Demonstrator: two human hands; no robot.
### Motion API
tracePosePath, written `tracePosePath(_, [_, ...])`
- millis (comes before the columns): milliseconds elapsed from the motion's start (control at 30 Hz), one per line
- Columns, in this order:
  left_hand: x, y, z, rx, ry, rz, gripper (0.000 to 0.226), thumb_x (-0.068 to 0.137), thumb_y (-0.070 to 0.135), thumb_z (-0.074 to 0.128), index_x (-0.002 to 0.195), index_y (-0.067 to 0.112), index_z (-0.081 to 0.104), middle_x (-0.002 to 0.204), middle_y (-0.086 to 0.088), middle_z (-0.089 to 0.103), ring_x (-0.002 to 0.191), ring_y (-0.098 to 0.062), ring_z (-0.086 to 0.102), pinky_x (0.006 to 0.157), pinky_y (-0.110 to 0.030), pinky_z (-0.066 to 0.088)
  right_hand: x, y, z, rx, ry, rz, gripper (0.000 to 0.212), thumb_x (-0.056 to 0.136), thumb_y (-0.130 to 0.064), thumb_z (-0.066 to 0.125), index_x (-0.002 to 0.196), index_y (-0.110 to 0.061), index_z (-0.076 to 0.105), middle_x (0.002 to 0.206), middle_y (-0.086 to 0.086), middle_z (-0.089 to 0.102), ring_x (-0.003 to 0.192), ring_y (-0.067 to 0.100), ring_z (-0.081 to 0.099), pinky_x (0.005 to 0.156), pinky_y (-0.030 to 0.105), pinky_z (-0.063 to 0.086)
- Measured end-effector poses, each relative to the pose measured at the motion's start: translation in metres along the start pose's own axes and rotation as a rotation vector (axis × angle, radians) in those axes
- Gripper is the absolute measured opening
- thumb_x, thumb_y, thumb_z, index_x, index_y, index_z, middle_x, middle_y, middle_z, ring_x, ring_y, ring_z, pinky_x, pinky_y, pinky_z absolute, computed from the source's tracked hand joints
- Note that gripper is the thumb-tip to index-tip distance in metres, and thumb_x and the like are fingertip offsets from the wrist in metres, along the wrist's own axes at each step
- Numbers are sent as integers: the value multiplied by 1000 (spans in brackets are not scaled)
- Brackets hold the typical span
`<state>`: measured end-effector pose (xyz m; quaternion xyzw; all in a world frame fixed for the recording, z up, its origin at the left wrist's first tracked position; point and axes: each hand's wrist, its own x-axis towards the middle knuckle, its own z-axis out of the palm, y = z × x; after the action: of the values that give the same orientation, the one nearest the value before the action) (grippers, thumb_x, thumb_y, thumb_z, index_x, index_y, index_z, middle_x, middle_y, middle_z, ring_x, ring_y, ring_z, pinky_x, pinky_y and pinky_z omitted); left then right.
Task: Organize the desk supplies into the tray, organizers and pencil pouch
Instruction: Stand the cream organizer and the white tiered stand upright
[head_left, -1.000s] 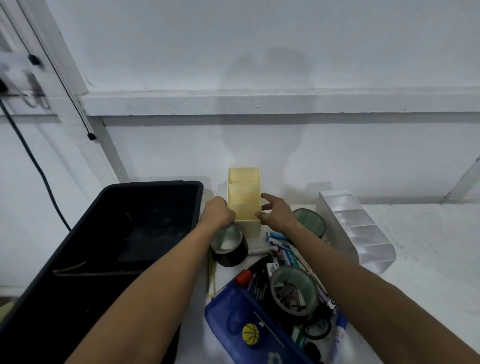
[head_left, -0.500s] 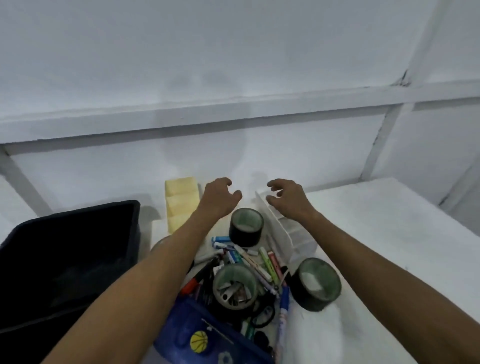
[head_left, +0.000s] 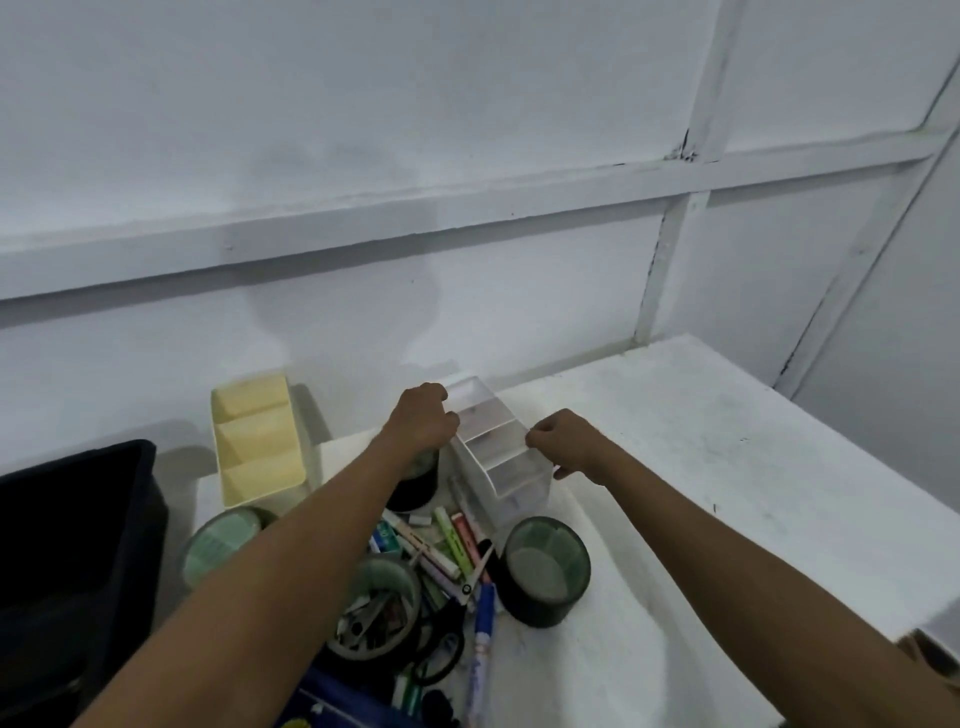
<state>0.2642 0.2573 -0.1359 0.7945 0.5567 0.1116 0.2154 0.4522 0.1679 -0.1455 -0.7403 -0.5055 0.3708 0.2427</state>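
Head view, from the left: the black tray (head_left: 78, 525) sits at the tabletop's left edge, with the yellow organizer (head_left: 260, 447) just beside it near the wall, standing free with nothing visible inside. A second ago both hands were on that yellow organizer; half a second ago they were open in the air, and now they have closed on the clear organizer (head_left: 498, 441) further right. The left hand (head_left: 423, 418) has its fingers curled over the organizer's left wall, and the right hand (head_left: 563, 441) pinches its right rim with fingers narrow. So the yellow one looks placed, and the clear one is probably being squared up next. In front of the hands lie the loose markers (head_left: 447, 545), several dark tape rolls (head_left: 545, 571) and the blue pencil pouch (head_left: 343, 706) at the bottom edge, all unsorted. Sorting proper has, I judge, barely begun.
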Motion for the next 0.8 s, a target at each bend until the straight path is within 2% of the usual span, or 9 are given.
tracePosePath(67, [-1,3,-4,-73,22,-25,48,93,20,52,138,7,47,143,-11,47,130,-26,44,102,-29,36,5,-5,-3,-70,122,-61,26,87,-15,49,67,0,55,65,11,46,60,22,43,54,27,36])
tracePosePath(133, [1,4,-12,-99,36,-21,49,93,19,51,141,8,44,143,-11,46,128,-26,46,101,-30,37,6,-16,-16,-161,208,-127,28,87,-14,49,60,-4,47,62,14,45,59,20,41,51,27,29])
tracePosePath(167, [3,3,-17,-82,58,1,51,93,20,51,142,8,42,142,-12,46,127,-28,46,100,-31,38,7,-25,-26,-223,228,-169,29,88,-13,49,61,-1,54,64,17,52,61,22,46,51,28,31])
tracePosePath(233, [5,4,-32,-15,142,71,57,93,23,53,146,11,35,138,-17,43,122,-34,48,100,-36,41,9,-45,-47,-382,244,-302,27,92,-12,48,89,1,72,91,16,70,83,26,61,64,28,44])
tracePosePath(333, [10,6,-61,138,196,184,67,92,32,58,150,22,27,139,-16,36,121,-37,44,101,-44,41,12,-82,-63,-542,284,-552,28,95,-10,46,111,-4,69,116,10,68,108,28,61,91,32,46])
tracePosePath(500, [11,-3,-105,138,139,257,61,89,28,56,147,29,37,146,-2,46,133,-26,42,108,-36,35,22,-137,-56,-656,338,-926,26,91,-8,46,90,-6,72,89,9,72,83,29,62,74,39,49])
tracePosePath(633, [-6,-11,-126,87,88,231,56,84,30,58,138,29,46,125,-1,62,110,-26,56,83,-29,40,18,-178,-39,-684,384,-1168,25,85,-7,44,68,-8,63,62,4,57,61,26,52,61,32,39])
tracePosePath(700, [-12,-20,-135,176,178,239,41,88,22,52,129,20,55,116,-7,65,104,-30,58,77,-29,38,16,-194,-29,-758,419,-1289,23,85,-6,48,75,-10,69,71,3,65,68,26,57,70,33,42])
tracePosePath(800, [-18,-33,-142,245,285,169,24,92,10,42,102,6,63,101,-15,67,95,-34,60,71,-32,40,21,-202,-11,-662,564,-1340,18,88,-14,57,95,-10,73,107,9,69,96,31,60,89,42,46])
